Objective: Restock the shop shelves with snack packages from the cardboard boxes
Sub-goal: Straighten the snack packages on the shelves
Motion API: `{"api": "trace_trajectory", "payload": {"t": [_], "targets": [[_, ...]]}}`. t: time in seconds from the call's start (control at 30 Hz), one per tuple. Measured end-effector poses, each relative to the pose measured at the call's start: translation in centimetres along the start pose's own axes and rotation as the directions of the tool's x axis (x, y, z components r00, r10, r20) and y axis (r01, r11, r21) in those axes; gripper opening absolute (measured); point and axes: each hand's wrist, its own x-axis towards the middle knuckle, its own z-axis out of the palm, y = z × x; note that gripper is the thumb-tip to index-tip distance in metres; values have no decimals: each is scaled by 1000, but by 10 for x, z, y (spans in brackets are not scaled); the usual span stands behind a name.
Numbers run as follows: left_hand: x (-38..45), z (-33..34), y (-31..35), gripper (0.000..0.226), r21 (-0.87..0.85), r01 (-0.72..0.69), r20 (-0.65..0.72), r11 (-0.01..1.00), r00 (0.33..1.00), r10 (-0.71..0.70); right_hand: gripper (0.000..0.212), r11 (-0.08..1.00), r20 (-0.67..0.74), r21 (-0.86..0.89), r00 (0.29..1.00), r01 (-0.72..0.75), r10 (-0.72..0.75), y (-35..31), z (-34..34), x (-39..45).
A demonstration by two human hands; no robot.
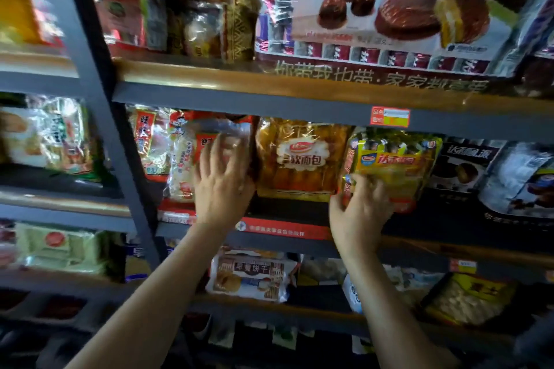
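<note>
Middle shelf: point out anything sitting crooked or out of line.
The yellow snack bag under the right hand leans and juts past the shelf edge, unlike the soft bread pack beside it. The left hand presses a red-and-clear bag. No visible damage or spills.

Small retail shop, snack aisle.
Grey metal shelving with wooden boards (pixel 192 96), tiers crammed with shiny plastic snack bags; red-and-yellow price label (pixel 390 116) stuck on the shelf edge, big chocolate-pie printed box (pixel 398 9) on top tier, orange soft-bread bag (pixel 301 159) facing out.
</note>
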Motion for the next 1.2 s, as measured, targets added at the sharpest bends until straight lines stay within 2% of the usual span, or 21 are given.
{"api": "trace_trajectory", "payload": {"t": [0.07, 0.1, 0.2, 0.3, 0.37, 0.43, 0.53, 0.6, 0.67, 0.7, 0.77, 0.83, 1.0, 1.1, 1.2], "targets": [[-5, -15, -29, 79, 13, 209, 67, 978, 976, -209, 14, 972, 169, 144, 963, 188, -212, -35, 11, -16], [-6, -20, -40, 84, 37, 286, 155, 958, 945, -288, 12, 953, 273, 220, 925, 207, -264, -54, 16, -22], [-6, -26, -64, 103, 56, 340, 389, 939, 858, -334, 32, 949, 572, 315, 798, -1, -189, -108, 32, -35], [4, -30, -78, 111, -14, 359, 489, 933, 816, -307, 52, 954, 708, 192, 706, -232, 29, -145, 52, -28], [12, -35, -84, 100, -66, 408, 544, 910, 780, -310, 43, 949, 733, 91, 665, -301, 140, -155, 65, -19], [15, -33, -90, 92, -193, 439, 542, 877, 793, -278, 34, 942, 740, 64, 648, -331, 177, -159, 76, -16], [15, -24, -95, 113, -368, 368, 471, 854, 866, -170, 41, 931, 691, 112, 701, -348, 179, -163, 84, -17], [19, -19, -97, 115, -400, 367, 470, 840, 869, -156, 58, 947, 639, 120, 753, -299, 157, -166, 84, -19], [24, -14, -101, 110, -309, 322, 459, 895, 875, -156, 72, 977, 542, 110, 835, -185, 97, -170, 79, -26], [24, -13, -101, 104, -245, 252, 439, 936, 890, -125, 77, 988, 486, 113, 873, -109, 41, -170, 77, -30], [23, -11, -100, 93, -170, 128, 421, 977, 906, -45, 84, 991, 418, 120, 902, 64, -110, -169, 77, -38], [22, -11, -96, 93, -174, 140, 430, 975, 901, -53, 89, 979, 434, 110, 878, 169, -201, -166, 82, -39], [29, 7, -90, 94, -17, 122, 439, 992, 893, -102, 95, 976, 595, 3, 784, 217, -176, -170, 102, -31], [40, 27, -101, 96, 50, 90, 442, 995, 891, -103, 98, 976, 638, -5, 753, 216, -163, -171, 112, -27], [46, 43, -104, 97, 84, 20, 443, 996, 895, -55, 98, 986, 643, 3, 755, 169, -131, -169, 119, -23]]}}
